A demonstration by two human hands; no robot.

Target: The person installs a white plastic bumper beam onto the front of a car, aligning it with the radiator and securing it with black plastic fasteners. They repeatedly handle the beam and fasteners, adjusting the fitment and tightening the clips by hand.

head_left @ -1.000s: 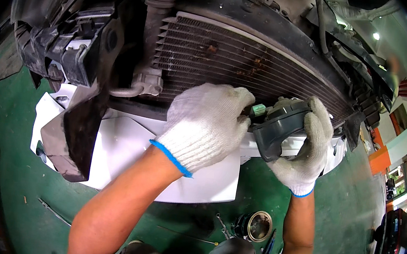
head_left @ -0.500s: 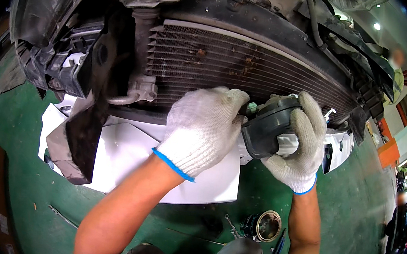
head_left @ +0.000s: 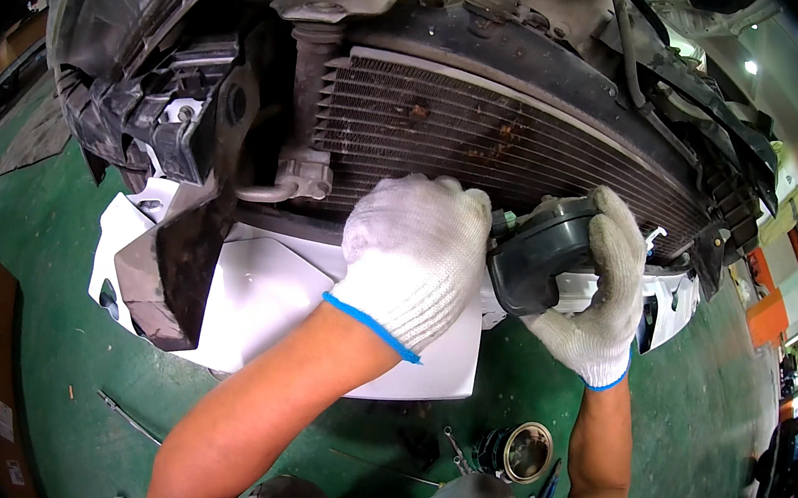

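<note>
My right hand [head_left: 607, 283], in a white knitted glove with a blue cuff, is wrapped round a black, curved, snail-shaped car horn [head_left: 541, 255]. The horn is held up before the lower part of the car's finned radiator [head_left: 412, 137]. Beside it on the left, my left hand [head_left: 418, 251], gloved alike, is closed with its knuckles up. A small green connector [head_left: 506, 222] shows between the left hand's fingertips and the horn. What the left fingers grip is hidden behind the glove.
A white body panel [head_left: 264, 307] lies below the radiator. On the green floor stand an open can [head_left: 526, 452], a wrench [head_left: 457, 450], pliers [head_left: 547, 487] and a long metal tool [head_left: 129, 417]. The headlight [head_left: 132, 2] is at upper left. Another person [head_left: 790, 200] is at far right.
The view has shifted slightly, so the car sits a little farther right in it. My left hand has turned with its knuckles more upright. The right hand keeps hold of the horn.
</note>
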